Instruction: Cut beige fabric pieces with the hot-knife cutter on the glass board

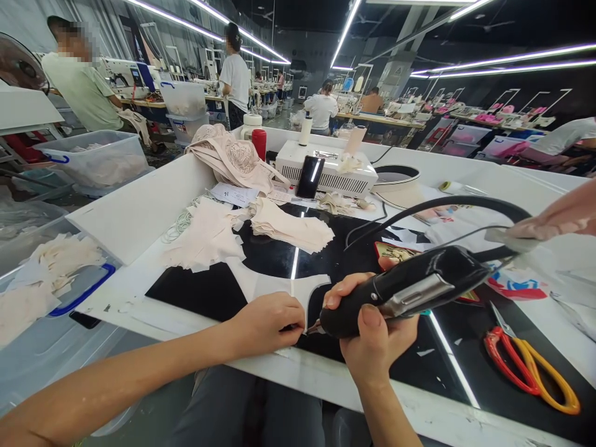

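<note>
My right hand (375, 344) is wrapped round a black corded power tool (405, 287) with a silver lever along its side. The tool's small metal tip points left, close to the edge of a pale curved fabric piece (274, 282). My left hand (272, 323) is closed at that piece's near right edge, its fingers pinching it just left of the tip. Beyond lie a stack of cut cream fabric pieces (291, 225) and a looser pile of pale pieces (205, 233). The fabric partly covers the glossy black tabletop panel (195, 288).
Scissors with red and orange handles (531, 366) lie at right. Behind the fabric stand a phone (310, 177), a white vented box (344, 177) and beige bras (230, 152). A thick black cord (447, 202) arches over the right side. Plastic bins (100, 158) stand left; several people work beyond.
</note>
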{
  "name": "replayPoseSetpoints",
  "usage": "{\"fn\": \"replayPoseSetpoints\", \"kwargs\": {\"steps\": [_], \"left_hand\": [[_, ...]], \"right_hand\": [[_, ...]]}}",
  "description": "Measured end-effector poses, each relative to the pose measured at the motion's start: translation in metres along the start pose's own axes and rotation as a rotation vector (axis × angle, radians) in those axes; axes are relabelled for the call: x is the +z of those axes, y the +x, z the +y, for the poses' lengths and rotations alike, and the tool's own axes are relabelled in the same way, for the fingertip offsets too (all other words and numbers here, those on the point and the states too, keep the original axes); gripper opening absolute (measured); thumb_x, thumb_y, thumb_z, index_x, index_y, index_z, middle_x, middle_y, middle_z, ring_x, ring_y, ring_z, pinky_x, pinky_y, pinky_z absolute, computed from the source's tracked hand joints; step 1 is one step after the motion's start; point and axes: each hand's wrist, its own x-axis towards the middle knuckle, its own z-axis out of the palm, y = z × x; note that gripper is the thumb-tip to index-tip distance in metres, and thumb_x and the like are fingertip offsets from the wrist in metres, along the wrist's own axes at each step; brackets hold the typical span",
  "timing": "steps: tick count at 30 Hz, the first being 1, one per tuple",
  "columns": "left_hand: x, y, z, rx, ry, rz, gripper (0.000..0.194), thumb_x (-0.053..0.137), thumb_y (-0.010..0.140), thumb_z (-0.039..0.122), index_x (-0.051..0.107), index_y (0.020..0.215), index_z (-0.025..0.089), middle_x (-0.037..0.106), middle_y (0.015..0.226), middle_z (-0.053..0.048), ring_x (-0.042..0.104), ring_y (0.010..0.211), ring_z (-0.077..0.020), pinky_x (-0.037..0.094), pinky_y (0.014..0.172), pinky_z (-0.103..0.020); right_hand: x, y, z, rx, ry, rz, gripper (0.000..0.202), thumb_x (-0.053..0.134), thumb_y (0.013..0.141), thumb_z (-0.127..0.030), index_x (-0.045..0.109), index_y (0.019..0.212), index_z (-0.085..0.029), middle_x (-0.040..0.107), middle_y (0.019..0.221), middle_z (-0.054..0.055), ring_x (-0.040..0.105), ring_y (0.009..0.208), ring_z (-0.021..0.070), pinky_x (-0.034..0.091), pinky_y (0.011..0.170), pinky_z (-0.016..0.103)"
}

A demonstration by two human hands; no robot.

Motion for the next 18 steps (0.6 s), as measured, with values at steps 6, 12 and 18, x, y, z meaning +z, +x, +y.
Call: {"fn": "replayPoseSetpoints", "kwargs": {"steps": [6, 12, 18], "left_hand": [[0.000, 0.000, 0.000, 0.002, 0.029, -0.019, 0.014, 0.062, 0.093, 0.008, 0.070, 0.090, 0.019, 0.074, 0.096, -0.002, 0.069, 0.091, -0.0172, 0.052, 0.088, -0.028], [-0.001, -0.001, -0.001, 0.004, 0.018, -0.025, 0.013, 0.062, 0.098, 0.013, 0.072, 0.092, 0.019, 0.075, 0.099, -0.003, 0.069, 0.095, -0.0180, 0.052, 0.090, -0.028], [-0.010, 0.004, -0.001, -0.018, 0.014, -0.046, 0.021, 0.055, 0.109, 0.023, 0.071, 0.096, 0.019, 0.072, 0.100, -0.003, 0.067, 0.096, -0.0183, 0.050, 0.090, -0.029]], "right_hand": [[0.001, 0.000, 0.000, 0.006, -0.049, 0.015, 0.054, 0.079, 0.087, -0.041, 0.053, 0.133, -0.028, 0.069, 0.080, -0.004, 0.061, 0.056, 0.0152, 0.054, 0.057, 0.033], [0.002, -0.001, 0.001, 0.005, -0.059, 0.011, 0.052, 0.077, 0.088, -0.038, 0.053, 0.133, -0.029, 0.068, 0.081, -0.004, 0.061, 0.057, 0.0151, 0.055, 0.057, 0.034], [0.002, -0.002, -0.001, 0.007, -0.052, 0.022, 0.051, 0.079, 0.088, -0.039, 0.053, 0.130, -0.028, 0.070, 0.081, -0.004, 0.062, 0.057, 0.0153, 0.054, 0.060, 0.034]]}}
